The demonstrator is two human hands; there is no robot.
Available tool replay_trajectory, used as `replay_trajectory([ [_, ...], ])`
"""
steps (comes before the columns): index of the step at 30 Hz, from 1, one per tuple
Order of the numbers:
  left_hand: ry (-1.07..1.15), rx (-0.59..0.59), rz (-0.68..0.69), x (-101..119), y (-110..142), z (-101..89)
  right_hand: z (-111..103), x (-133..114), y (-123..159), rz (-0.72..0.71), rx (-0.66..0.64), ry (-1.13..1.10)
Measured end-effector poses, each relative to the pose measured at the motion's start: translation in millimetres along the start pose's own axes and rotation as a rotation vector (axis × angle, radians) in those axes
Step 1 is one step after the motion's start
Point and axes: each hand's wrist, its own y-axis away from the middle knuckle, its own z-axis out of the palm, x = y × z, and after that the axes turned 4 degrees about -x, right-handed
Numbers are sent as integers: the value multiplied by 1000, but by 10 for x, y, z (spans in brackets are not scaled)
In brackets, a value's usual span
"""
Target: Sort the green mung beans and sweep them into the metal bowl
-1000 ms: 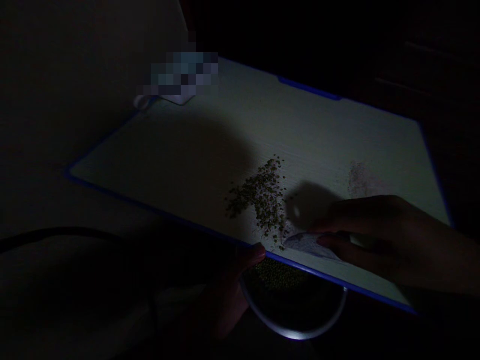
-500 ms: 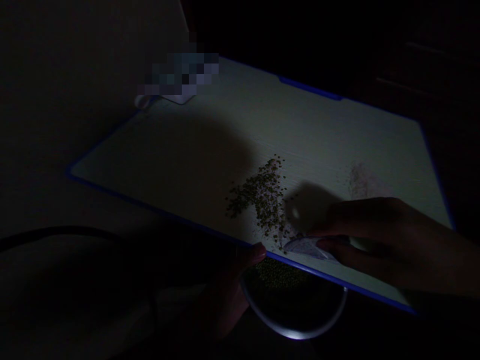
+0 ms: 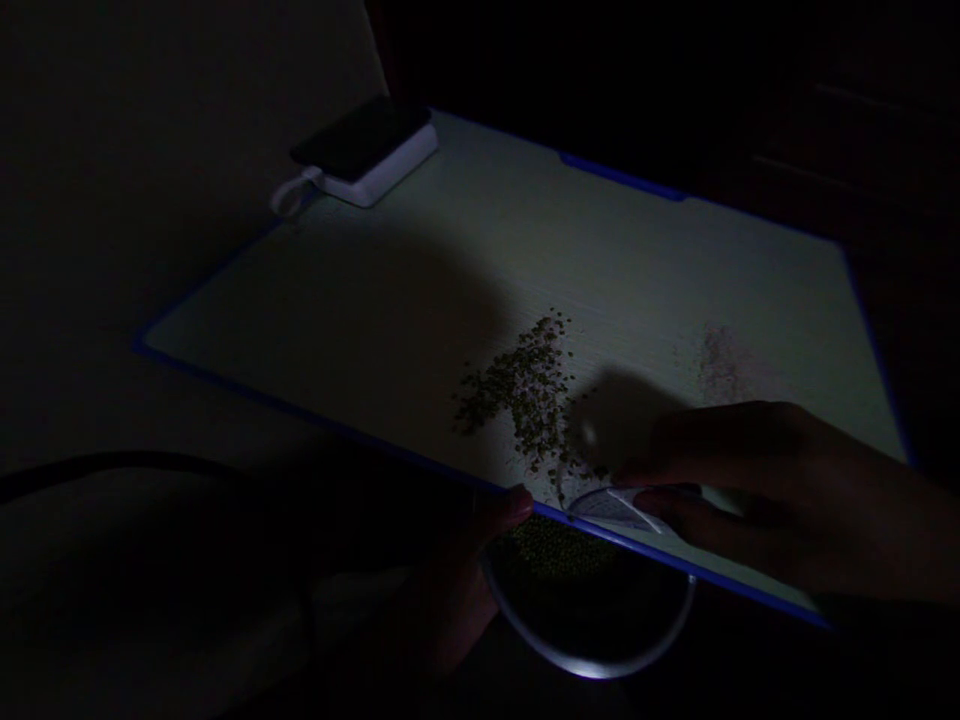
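The light is very dim. My left hand (image 3: 465,590) is wrapped against the left side of a metal-rimmed bowl (image 3: 592,668), its thumb lying on the blue edge of a pale board (image 3: 637,260); its other fingers are hidden. Small green beans fill part of the bowl, which sits under the board's near edge. My right hand (image 3: 780,480) pinches a thin, pale, curved piece (image 3: 611,505), its kind unclear, low against the board near that edge. Just left of the piece lies a scattered patch of green beans (image 3: 536,390).
A dark-topped, white-sided device (image 3: 367,155) with a short loop rests on the board's far left corner. Pale, fine bits (image 3: 724,360) lie on the board beyond my right hand. A dark cable (image 3: 135,460) curves in at the left.
My right hand has shifted slightly toward the board's near edge, and the pale piece has tilted and slid down to that edge. My left hand and the bowl look unchanged.
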Motion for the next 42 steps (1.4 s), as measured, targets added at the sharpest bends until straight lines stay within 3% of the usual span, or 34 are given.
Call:
replay_trajectory([
  [4,12,-35,-12,-19,-5,-41,3,-12,3,-25,-11,8],
  [9,-12,23,-38,15,5,-1,18,-15,-5,-12,-2,21],
  [13,4,-27,28,31,7,21,3,7,-10,10,25,55],
  [20,45,-8,5,-35,16,-133,-19,-28,-12,4,88,97],
  [28,20,-42,-9,10,-20,-15,29,-21,-11,-38,90,64],
  [31,16,-31,-7,11,-12,-18,27,-4,-5,-29,65,76],
  [37,24,-14,34,-19,12,-60,18,-7,-16,-31,143,109],
  [42,16,-53,18,-12,-2,-34,40,-21,-30,-47,98,79],
])
